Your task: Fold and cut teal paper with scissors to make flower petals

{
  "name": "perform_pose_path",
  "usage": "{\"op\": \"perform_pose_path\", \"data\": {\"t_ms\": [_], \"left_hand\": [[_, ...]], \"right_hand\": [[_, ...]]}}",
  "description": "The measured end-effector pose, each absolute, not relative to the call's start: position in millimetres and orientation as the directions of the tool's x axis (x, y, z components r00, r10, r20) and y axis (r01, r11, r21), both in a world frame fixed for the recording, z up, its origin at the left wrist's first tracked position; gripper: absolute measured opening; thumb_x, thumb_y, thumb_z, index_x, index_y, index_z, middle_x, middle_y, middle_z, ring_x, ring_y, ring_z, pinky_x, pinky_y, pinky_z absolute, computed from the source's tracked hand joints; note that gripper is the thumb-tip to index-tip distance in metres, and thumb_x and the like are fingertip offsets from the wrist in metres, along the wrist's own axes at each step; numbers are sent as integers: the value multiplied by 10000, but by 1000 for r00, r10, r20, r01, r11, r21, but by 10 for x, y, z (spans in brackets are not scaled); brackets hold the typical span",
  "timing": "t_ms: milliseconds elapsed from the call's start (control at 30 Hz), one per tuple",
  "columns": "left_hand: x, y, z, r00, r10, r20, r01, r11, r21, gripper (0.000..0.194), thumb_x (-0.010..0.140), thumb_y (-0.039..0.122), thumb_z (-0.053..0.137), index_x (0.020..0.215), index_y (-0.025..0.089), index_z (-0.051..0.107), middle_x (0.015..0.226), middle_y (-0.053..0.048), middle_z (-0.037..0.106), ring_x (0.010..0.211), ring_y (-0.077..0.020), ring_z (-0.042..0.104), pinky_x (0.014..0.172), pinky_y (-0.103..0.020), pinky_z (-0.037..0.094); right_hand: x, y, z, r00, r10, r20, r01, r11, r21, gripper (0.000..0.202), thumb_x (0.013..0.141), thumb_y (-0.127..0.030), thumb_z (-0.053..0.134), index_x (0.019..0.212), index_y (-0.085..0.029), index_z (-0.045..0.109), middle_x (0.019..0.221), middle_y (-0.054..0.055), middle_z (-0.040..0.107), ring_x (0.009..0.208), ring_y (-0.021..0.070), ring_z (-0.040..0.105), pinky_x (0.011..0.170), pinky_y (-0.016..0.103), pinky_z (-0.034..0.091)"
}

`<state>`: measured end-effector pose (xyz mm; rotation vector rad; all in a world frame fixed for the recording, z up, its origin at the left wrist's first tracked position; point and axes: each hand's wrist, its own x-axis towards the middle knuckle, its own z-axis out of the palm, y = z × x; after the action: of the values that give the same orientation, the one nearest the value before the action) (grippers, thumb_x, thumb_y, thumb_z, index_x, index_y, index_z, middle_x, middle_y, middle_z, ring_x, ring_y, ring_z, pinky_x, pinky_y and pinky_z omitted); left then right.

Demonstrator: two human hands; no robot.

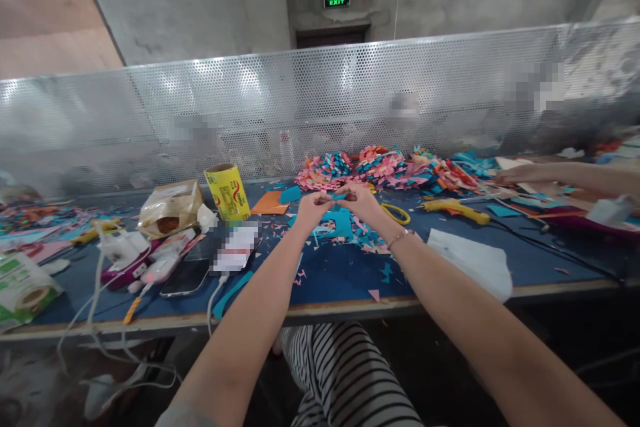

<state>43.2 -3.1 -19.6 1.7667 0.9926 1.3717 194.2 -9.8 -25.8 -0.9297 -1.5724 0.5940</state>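
Note:
My left hand and my right hand meet above the middle of the blue table, fingertips pinched close together. Between them shows a small bit of blue material, held by the fingers of both hands. Just below lies a blue sheet piece among many small blue and pink scraps. Behind my hands sit pink, blue and orange petal-like clusters. Scissors with yellow handles lie to the right of my right hand.
A yellow box, a paper bag and a phone on a cable stand left. To the right are a yellow glue gun, a white sheet and another person's hand. A perforated metal screen rises behind.

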Motion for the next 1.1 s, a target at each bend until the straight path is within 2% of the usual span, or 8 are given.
{"op": "perform_pose_path", "data": {"t_ms": [233,400,500,733,867,1100], "left_hand": [[448,-83,-204,244,907,343,148,-385,911,187,560,288,698,609,145,588,525,9,562,524,-108,528,554,-244,440],[448,-65,-238,291,886,361,164,-418,894,222,572,335,688,611,134,603,517,20,539,493,-81,487,551,-235,437],[448,-54,-227,261,877,403,159,-451,878,245,565,350,694,641,133,612,548,16,554,513,-86,498,559,-239,444],[463,-95,-157,142,872,469,-22,-470,882,282,538,357,719,678,141,603,579,10,569,544,-101,518,563,-256,461],[468,-110,-164,128,893,431,-35,-431,902,291,526,351,728,687,136,616,594,4,579,559,-104,521,564,-257,462],[481,-134,-152,121,922,367,-98,-357,929,272,507,336,731,643,138,604,564,24,543,533,-78,470,533,-223,417]], "right_hand": [[1923,-117,-229,34,858,513,105,507,-856,294,549,-282,673,798,-166,567,760,36,612,753,162,579,742,329,461],[1904,-104,-243,18,843,538,91,534,-840,303,550,-337,688,781,-165,592,755,38,627,767,170,589,753,337,464],[1906,-84,-261,21,839,544,78,541,-837,306,542,-342,696,770,-158,604,735,32,629,742,167,589,741,337,469],[1909,-68,-270,-39,843,536,55,537,-842,251,566,-297,689,769,-162,632,730,28,650,706,157,596,728,332,478],[1906,-76,-263,-37,845,534,74,535,-842,280,561,-229,678,825,-154,622,728,26,643,700,148,595,710,316,479],[1908,-70,-276,-65,844,532,123,536,-835,256,580,-213,662,825,-157,615,729,22,639,686,141,591,678,297,475]]}}
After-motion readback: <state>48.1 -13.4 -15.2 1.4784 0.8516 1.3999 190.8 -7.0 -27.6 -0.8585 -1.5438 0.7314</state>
